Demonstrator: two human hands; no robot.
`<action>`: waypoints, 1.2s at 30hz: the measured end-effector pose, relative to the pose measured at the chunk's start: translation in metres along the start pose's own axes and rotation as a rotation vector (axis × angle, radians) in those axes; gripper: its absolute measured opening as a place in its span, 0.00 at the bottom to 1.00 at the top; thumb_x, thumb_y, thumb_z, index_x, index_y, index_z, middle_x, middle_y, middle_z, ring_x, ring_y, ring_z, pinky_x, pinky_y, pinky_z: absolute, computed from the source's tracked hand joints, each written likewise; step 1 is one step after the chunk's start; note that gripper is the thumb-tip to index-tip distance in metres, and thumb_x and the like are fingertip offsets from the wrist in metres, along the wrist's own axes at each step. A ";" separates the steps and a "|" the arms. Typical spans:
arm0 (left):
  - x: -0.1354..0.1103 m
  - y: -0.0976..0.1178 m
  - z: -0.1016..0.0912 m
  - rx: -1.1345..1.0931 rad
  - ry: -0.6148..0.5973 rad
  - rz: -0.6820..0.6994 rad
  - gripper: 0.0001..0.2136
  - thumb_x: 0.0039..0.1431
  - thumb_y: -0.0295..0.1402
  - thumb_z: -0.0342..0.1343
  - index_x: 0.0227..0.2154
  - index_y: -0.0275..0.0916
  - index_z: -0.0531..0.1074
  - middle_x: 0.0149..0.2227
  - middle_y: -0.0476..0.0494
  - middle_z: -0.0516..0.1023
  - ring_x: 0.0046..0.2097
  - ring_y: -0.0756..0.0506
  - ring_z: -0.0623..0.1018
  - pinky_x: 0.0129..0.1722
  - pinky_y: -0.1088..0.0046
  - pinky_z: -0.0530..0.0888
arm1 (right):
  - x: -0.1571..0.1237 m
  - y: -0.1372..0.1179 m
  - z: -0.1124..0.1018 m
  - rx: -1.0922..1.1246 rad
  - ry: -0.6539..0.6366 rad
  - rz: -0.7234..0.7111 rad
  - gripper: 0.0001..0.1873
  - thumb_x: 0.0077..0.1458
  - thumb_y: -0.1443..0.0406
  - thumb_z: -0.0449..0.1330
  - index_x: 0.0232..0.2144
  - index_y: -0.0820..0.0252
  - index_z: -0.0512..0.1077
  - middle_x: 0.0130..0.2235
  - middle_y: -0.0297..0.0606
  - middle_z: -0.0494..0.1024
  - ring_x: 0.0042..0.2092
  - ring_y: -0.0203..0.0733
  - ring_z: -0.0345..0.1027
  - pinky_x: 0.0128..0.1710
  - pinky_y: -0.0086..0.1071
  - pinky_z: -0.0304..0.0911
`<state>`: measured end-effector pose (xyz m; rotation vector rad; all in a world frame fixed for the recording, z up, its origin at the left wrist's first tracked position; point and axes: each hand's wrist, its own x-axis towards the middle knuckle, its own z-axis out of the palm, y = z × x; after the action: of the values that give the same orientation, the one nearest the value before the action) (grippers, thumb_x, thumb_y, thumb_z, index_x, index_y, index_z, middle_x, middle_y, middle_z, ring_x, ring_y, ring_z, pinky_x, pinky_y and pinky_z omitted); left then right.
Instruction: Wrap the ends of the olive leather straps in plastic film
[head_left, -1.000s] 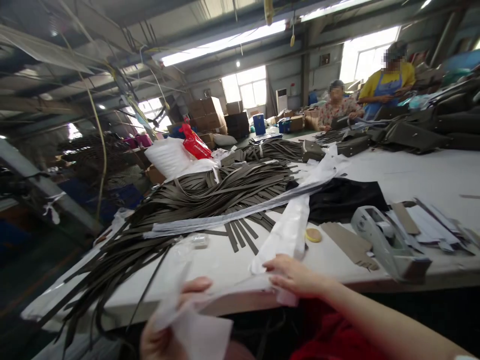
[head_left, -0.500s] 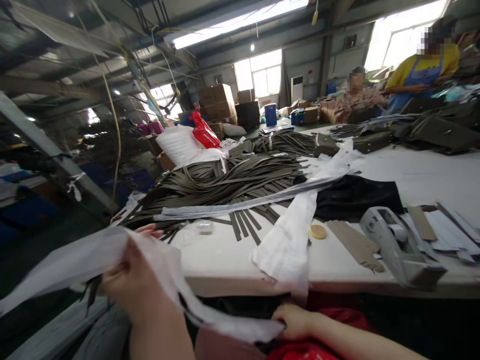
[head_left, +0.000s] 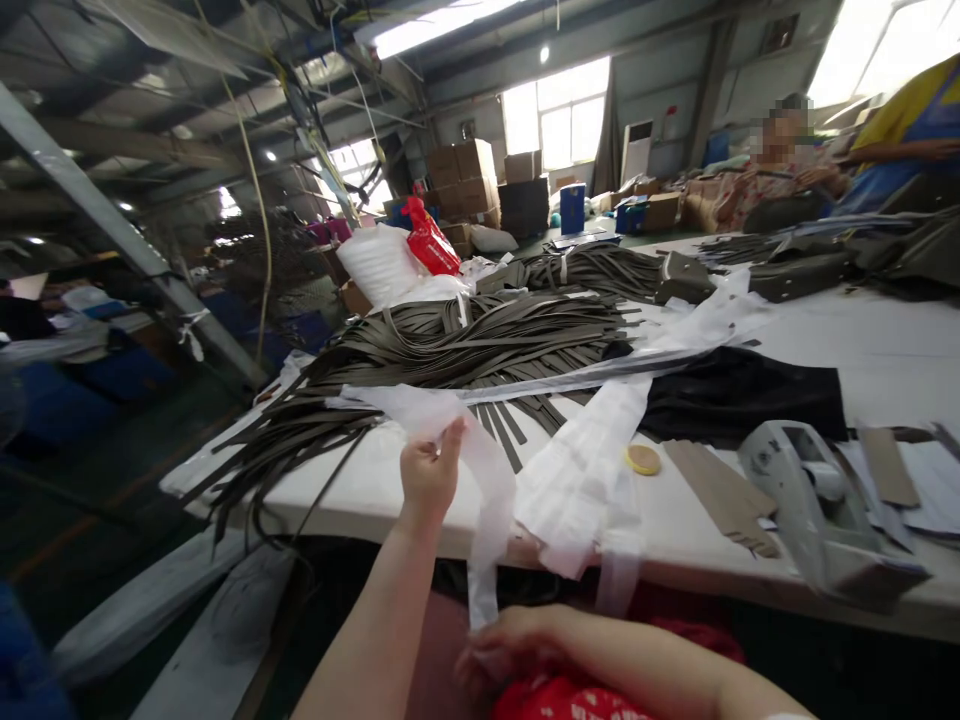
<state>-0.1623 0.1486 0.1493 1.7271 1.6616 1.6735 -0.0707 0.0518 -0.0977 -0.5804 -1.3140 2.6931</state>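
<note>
My left hand (head_left: 431,470) is raised over the table's front edge, thumb and fingers pinching a long strip of thin, translucent white plastic (head_left: 491,500). From that pinch the strip spreads left over the table and hangs down to my right hand (head_left: 506,645). Low in front of my body, my right hand is closed on the strip's lower end, its fingers slightly blurred. Just right of the strip, a pile of similar white plastic pieces (head_left: 574,485) overhangs the edge. Behind my left hand lies a big heap of dark grey-green straps (head_left: 465,340).
A tape dispenser (head_left: 814,500), a yellow tape roll (head_left: 643,460), brown card pieces (head_left: 720,490) and black cloth (head_left: 742,390) lie to the right on the white table (head_left: 885,330). Two people work at the far right. A slanted metal post (head_left: 135,240) stands left.
My left hand has moved right and forward, from beyond the table's left end to over its front edge, carrying the plastic strip. My right hand has shifted slightly left. The view has turned left.
</note>
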 end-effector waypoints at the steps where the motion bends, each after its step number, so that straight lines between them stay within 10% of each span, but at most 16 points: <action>1: -0.003 -0.002 0.001 0.017 -0.027 0.008 0.13 0.54 0.41 0.61 0.24 0.35 0.78 0.26 0.45 0.80 0.31 0.45 0.78 0.33 0.73 0.72 | 0.002 -0.006 0.009 0.078 -0.084 0.022 0.26 0.51 0.45 0.57 0.37 0.59 0.77 0.44 0.45 0.79 0.44 0.47 0.74 0.47 0.43 0.68; 5: -0.006 -0.008 0.000 0.052 -0.019 -0.064 0.16 0.55 0.39 0.57 0.15 0.36 0.71 0.16 0.49 0.70 0.23 0.49 0.71 0.23 0.76 0.65 | -0.011 -0.027 0.026 0.249 -0.284 0.137 0.28 0.52 0.43 0.54 0.39 0.59 0.74 0.41 0.46 0.79 0.36 0.45 0.74 0.44 0.47 0.68; 10: -0.005 -0.011 -0.001 0.025 -0.139 -0.074 0.12 0.54 0.38 0.58 0.22 0.35 0.76 0.21 0.47 0.75 0.30 0.46 0.76 0.32 0.75 0.71 | -0.031 -0.033 -0.008 -0.301 0.368 0.115 0.21 0.57 0.49 0.54 0.30 0.60 0.75 0.35 0.44 0.78 0.44 0.50 0.73 0.45 0.41 0.67; 13: -0.020 -0.023 0.004 -0.018 -0.297 -0.094 0.12 0.56 0.38 0.56 0.27 0.35 0.79 0.26 0.46 0.78 0.34 0.45 0.77 0.37 0.73 0.72 | -0.049 -0.031 -0.028 -0.472 0.544 0.127 0.11 0.49 0.58 0.65 0.30 0.60 0.75 0.36 0.44 0.78 0.48 0.56 0.71 0.49 0.44 0.64; 18: -0.066 -0.053 0.014 -0.087 -0.537 -0.169 0.11 0.56 0.33 0.52 0.31 0.35 0.79 0.31 0.45 0.80 0.35 0.46 0.77 0.42 0.70 0.73 | -0.106 -0.048 -0.022 -0.652 0.566 -0.043 0.16 0.55 0.58 0.60 0.44 0.59 0.76 0.47 0.43 0.79 0.49 0.49 0.70 0.53 0.41 0.61; 23: -0.102 -0.057 0.024 -0.213 -0.767 -0.246 0.13 0.58 0.35 0.53 0.34 0.33 0.79 0.35 0.43 0.81 0.37 0.45 0.77 0.40 0.74 0.72 | -0.151 -0.081 -0.015 -0.514 0.716 -0.320 0.18 0.57 0.51 0.58 0.35 0.60 0.77 0.31 0.39 0.78 0.32 0.42 0.70 0.35 0.34 0.66; 29: -0.123 -0.053 0.024 -0.226 -1.074 -0.258 0.12 0.59 0.37 0.55 0.32 0.34 0.79 0.29 0.47 0.79 0.32 0.49 0.75 0.33 0.79 0.69 | -0.165 -0.101 -0.016 -0.329 0.833 -0.531 0.25 0.51 0.55 0.66 0.50 0.58 0.72 0.34 0.36 0.75 0.33 0.38 0.67 0.33 0.30 0.65; 36: -0.136 -0.051 0.016 -0.204 -1.137 -0.329 0.19 0.61 0.44 0.53 0.23 0.34 0.76 0.20 0.50 0.71 0.24 0.51 0.68 0.25 0.78 0.63 | -0.164 -0.098 -0.004 -0.343 0.923 -0.553 0.20 0.51 0.53 0.66 0.42 0.59 0.76 0.32 0.37 0.75 0.31 0.38 0.67 0.31 0.31 0.65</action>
<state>-0.1386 0.0670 0.0307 1.6455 1.0568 0.4587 0.0745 0.0767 0.0246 -1.1015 -1.3418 1.4493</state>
